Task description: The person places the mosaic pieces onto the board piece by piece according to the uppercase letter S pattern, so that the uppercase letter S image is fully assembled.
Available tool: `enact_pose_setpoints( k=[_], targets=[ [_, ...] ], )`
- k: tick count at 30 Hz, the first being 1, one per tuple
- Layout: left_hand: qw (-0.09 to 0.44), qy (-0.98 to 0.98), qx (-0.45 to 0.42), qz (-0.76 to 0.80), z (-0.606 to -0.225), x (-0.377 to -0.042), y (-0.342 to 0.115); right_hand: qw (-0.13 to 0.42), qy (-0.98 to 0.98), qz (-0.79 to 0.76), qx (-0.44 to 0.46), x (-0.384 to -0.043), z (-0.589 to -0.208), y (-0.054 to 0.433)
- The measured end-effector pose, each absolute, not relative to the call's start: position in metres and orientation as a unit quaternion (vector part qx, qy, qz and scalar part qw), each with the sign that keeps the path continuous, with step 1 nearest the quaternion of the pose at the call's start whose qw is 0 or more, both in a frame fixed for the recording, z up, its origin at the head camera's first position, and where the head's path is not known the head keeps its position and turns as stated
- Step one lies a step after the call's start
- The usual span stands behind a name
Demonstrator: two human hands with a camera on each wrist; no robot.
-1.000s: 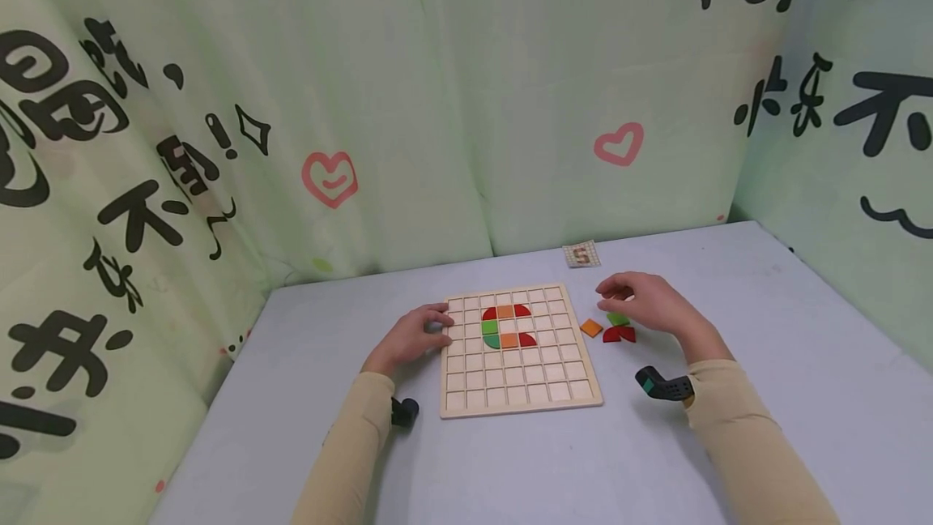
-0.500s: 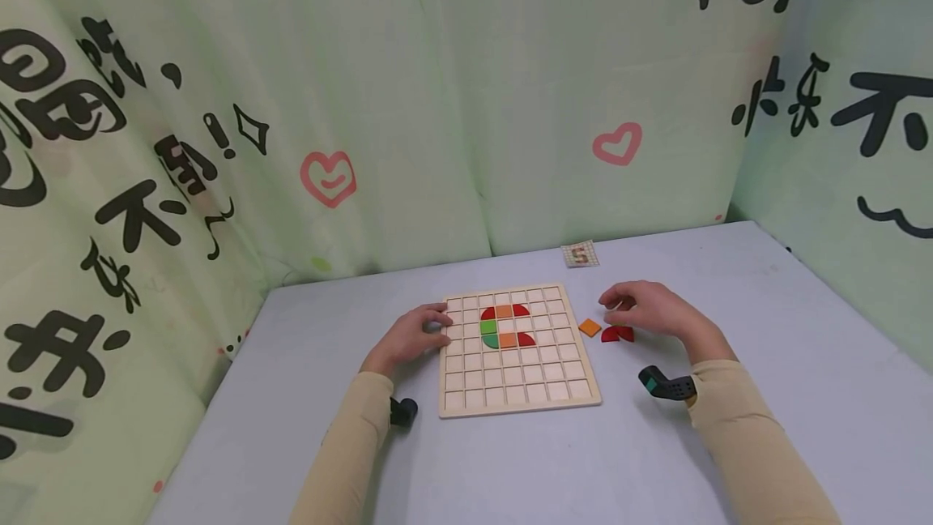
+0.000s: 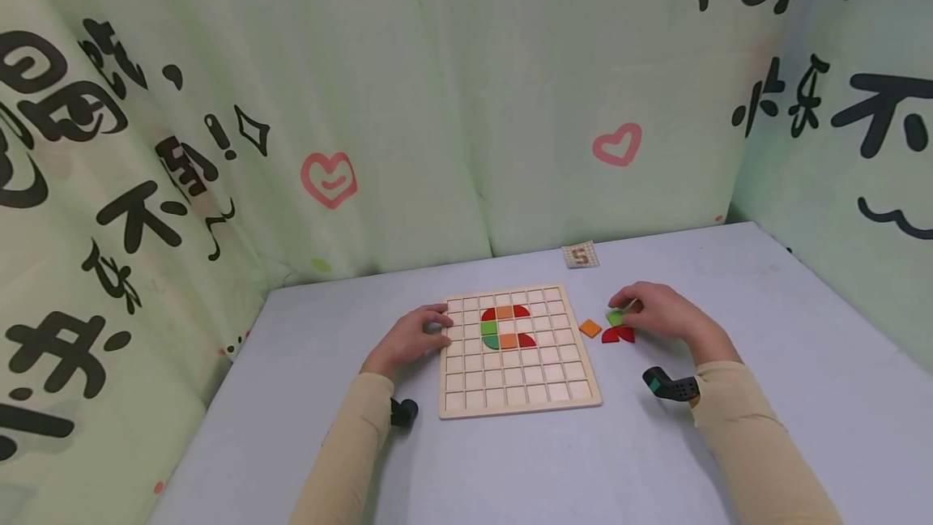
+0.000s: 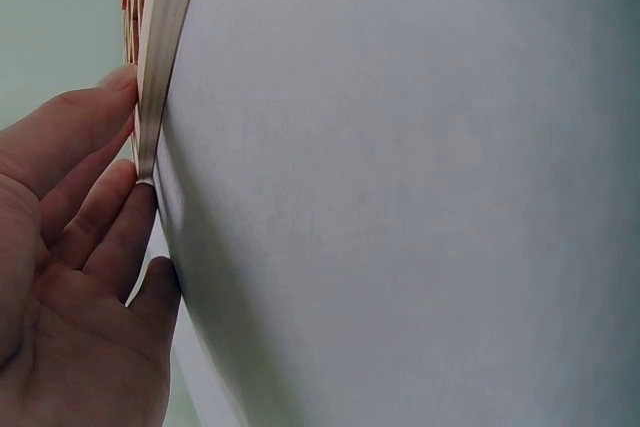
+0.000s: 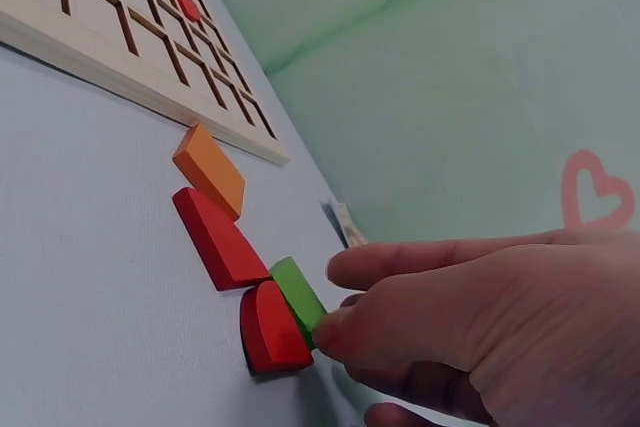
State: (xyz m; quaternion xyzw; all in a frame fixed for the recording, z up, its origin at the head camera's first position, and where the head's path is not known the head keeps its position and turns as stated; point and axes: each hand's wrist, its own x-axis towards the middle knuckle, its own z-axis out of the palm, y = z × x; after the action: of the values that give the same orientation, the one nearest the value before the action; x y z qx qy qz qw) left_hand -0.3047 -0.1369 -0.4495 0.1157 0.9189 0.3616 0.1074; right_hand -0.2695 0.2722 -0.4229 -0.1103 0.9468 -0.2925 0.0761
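Observation:
A wooden grid board (image 3: 521,391) lies on the table, with red, orange and green tiles forming a C-like shape in its upper cells. My left hand (image 3: 413,339) touches the board's left edge, its fingers loosely extended along the rim in the left wrist view. Right of the board, my right hand (image 3: 666,312) pinches a green tile (image 5: 298,292) between thumb and forefinger, close over the table. Two red quarter-round tiles (image 5: 222,247) lie right beside it. An orange square tile (image 3: 590,328) sits between them and the board.
A small pattern card (image 3: 581,254) lies near the table's back edge, beyond the board. Green curtains (image 3: 452,104) with black writing and pink hearts hang behind and at both sides. White cloth covers the table (image 3: 510,468).
My right hand has come down to the green tile, covered it, and shifted slightly right with the tile showing at the fingertips. The left hand stays at the board's edge.

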Motion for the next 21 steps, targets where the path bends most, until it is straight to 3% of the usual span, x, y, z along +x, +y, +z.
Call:
enact_pose_setpoints(
  k=[21],
  targets=[
    [0.106,0.916,0.120,0.368,-0.4468,-0.3016,-0.1361,0.060,0.947,-0.294,-0.114,-0.2706,-0.4336,0.2717]
  ],
)
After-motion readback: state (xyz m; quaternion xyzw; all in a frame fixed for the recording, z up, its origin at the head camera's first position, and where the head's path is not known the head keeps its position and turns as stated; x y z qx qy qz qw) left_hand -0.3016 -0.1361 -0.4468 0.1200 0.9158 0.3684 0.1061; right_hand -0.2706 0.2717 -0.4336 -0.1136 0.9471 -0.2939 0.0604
